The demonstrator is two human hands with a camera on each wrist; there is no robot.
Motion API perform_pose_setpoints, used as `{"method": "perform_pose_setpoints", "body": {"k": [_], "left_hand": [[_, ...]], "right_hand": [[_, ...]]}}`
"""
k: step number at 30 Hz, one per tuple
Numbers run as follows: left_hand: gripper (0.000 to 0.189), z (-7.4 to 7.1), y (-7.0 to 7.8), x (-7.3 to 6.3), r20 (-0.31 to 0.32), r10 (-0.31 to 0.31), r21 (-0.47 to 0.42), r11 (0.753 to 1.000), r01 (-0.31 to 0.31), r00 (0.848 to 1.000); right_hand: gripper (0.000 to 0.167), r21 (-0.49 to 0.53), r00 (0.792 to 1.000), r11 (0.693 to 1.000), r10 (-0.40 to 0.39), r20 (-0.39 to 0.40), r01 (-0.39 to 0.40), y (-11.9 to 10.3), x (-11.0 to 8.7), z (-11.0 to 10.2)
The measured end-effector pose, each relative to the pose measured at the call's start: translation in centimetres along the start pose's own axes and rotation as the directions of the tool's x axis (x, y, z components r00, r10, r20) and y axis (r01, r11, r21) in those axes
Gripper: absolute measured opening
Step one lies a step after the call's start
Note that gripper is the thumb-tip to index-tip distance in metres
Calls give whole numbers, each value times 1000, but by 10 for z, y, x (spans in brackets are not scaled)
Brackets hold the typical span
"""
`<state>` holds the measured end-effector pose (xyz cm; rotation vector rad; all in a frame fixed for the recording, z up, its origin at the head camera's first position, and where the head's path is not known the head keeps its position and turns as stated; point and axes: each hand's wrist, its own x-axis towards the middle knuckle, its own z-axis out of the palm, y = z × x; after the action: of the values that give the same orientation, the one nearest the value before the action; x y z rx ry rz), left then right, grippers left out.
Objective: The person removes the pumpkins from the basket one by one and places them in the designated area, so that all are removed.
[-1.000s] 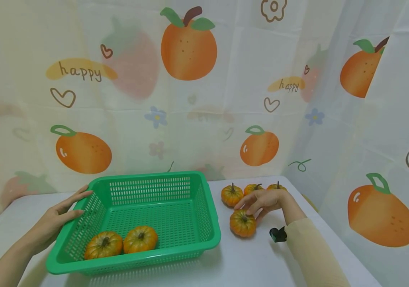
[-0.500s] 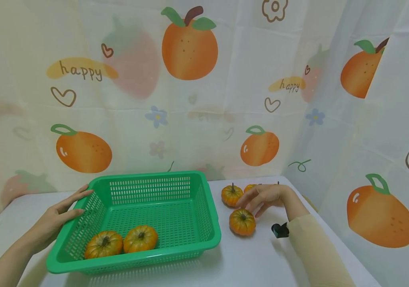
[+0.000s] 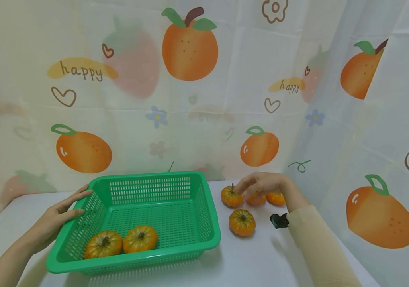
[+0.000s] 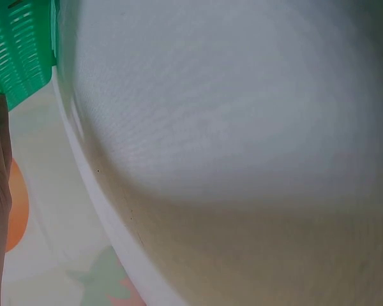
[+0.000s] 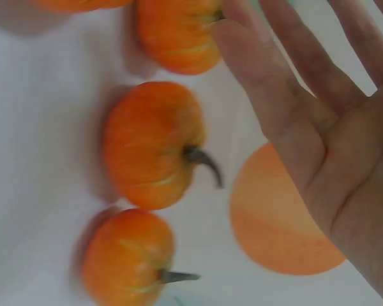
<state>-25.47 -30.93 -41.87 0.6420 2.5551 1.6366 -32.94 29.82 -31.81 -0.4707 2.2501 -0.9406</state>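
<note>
My left hand (image 3: 54, 218) rests on the left rim of a green plastic basket (image 3: 212, 223), its fingers fairly straight. Two small pumpkins (image 3: 104, 244) sit side by side in the basket's near left part. To the right of the basket, my right hand (image 3: 264, 184) hovers above a back row of pumpkins, holding nothing. In that row are a left pumpkin (image 3: 231, 197), a middle one partly covered by the hand, and a right pumpkin (image 3: 276, 199). Another pumpkin (image 3: 242, 222) lies nearer. The right wrist view shows the palm (image 5: 351, 159) and extended fingers beside the pumpkin stems.
A white-covered table (image 3: 247, 263) carries everything. Behind it and along the right side hangs a curtain (image 3: 204, 139) printed with fruit. A small black device (image 3: 279, 221) sits by the right sleeve (image 3: 319, 243).
My right hand has left the near pumpkin, which it was touching, and moved up and back over the back row. The left hand and the basket stay put.
</note>
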Motion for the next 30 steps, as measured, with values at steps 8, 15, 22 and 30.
{"method": "perform_pose_setpoints", "body": {"k": [8,15,22,30], "left_hand": [[56,1,0,0,8,24,-10,1000,-24,1000],[56,0,0,1,7,8,12,1000,-8,1000],[56,-1,0,1,5,-1,8,1000,0,1000],[56,0,-1,0,6,4,-5,1000,-4,1000]], "right_hand": [[37,-21,998,999,-49,-27,48,-33,4,-3],[41,-70,990,988,-139,24,140,-59,12,-1],[43,-80,981,978,-192,41,195,-82,22,3],[44,-108,963,958,-261,66,267,-108,34,15]]}}
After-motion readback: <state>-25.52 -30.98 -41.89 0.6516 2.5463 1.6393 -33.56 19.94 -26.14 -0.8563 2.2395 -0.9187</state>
